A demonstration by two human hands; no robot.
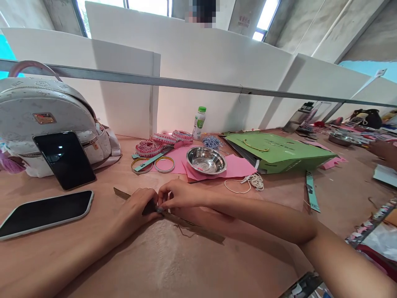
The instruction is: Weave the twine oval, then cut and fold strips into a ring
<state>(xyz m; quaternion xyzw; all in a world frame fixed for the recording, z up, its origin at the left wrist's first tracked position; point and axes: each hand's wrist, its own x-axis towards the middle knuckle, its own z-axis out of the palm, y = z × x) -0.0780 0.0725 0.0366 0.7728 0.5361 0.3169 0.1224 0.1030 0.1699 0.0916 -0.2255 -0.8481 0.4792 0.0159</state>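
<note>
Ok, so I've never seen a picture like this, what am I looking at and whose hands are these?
There is no machine here. The one picture comes from a camera worn on a person's head, looking forward and down, so both bare arms are that person's own. The left hand and right hand meet over a long dark strip lying on the table, and both seem to pinch it where their fingertips touch. Around them lie a flat phone, a second phone leaning on a white backpack, a steel bowl on pink paper, a green paper bag and a small green-capped bottle.
</note>
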